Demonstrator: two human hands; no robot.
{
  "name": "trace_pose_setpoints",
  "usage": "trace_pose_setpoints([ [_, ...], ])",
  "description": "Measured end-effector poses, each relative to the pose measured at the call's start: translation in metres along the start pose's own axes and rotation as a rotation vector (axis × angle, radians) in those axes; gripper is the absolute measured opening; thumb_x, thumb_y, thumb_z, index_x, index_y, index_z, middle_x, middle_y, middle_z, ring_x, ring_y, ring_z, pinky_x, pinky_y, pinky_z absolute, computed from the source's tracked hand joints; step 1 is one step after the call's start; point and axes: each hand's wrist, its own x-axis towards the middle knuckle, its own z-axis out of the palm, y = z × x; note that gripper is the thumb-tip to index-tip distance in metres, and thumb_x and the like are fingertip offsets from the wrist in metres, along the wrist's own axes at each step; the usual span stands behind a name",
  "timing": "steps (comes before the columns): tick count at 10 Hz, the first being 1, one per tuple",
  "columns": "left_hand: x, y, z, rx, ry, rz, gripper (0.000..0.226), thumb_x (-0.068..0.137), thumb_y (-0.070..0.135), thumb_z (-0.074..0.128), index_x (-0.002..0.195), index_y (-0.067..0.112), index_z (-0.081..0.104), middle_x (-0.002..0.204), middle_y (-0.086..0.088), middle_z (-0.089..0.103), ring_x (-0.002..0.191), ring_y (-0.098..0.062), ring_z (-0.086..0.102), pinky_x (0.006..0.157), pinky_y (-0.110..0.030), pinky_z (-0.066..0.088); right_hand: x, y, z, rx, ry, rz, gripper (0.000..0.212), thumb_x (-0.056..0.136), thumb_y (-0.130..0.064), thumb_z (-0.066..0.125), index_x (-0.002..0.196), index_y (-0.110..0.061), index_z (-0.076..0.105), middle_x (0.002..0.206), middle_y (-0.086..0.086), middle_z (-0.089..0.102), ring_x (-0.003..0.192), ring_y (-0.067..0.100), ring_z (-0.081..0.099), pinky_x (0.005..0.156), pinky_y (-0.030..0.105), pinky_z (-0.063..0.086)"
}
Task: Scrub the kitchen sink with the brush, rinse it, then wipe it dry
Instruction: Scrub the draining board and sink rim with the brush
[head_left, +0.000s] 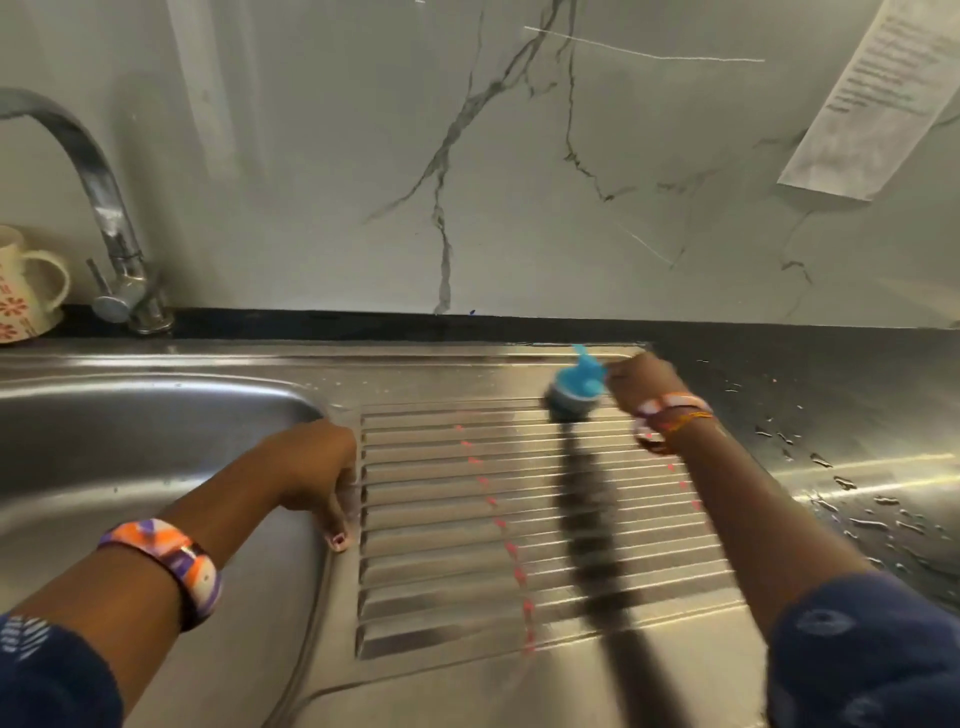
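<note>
The brush (574, 392), blue-handled with a dark bristle head, sits at the far edge of the ribbed drainboard (519, 519), bristles down on the steel. Your right hand (641, 382) grips its handle with the fingers curled around it, though motion blur hides the detail. Your left hand (324, 467) rests fingers-down on the strip between the drainboard and the sink basin (130, 467), holding nothing. Behind the basin stands the tap (111, 234), with a patterned mug (26, 286) beside it. Water droplets (857, 509) dot the counter to your right.
</note>
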Motion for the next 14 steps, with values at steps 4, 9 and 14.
trace_pose_setpoints([
  [4,0.002,-0.002,0.004,-0.036,0.031,-0.052,0.033,0.068,0.03,0.082,0.09,0.019,0.061,0.091,0.005,0.06,0.087,-0.01,0.057,0.07,-0.015,0.043,-0.037,-0.1,0.015,0.157,-0.236,-0.047,0.035,0.093,-0.008,0.047,0.126,0.003,0.052,0.13,0.017,0.055,0.119,0.032,0.053,0.095,0.034,0.044],
  [9,0.003,-0.003,0.004,-0.048,-0.006,-0.026,0.034,0.064,0.031,0.085,0.093,0.02,0.069,0.086,0.01,0.066,0.073,-0.002,0.057,0.061,-0.013,0.042,0.014,0.023,-0.017,0.15,0.001,0.136,0.032,0.095,-0.018,0.05,0.114,0.005,0.063,0.097,0.017,0.062,0.083,0.025,0.052,0.068,0.028,0.038],
  [14,0.013,0.02,-0.004,0.211,0.058,-0.064,0.031,0.088,0.021,0.061,0.118,0.013,0.056,0.117,-0.003,0.058,0.108,-0.017,0.056,0.089,-0.025,0.044,-0.049,-0.138,0.063,0.318,-0.169,-0.276,0.033,0.097,-0.016,0.044,0.12,-0.003,0.063,0.117,0.017,0.065,0.107,0.026,0.061,0.08,0.023,0.043],
])
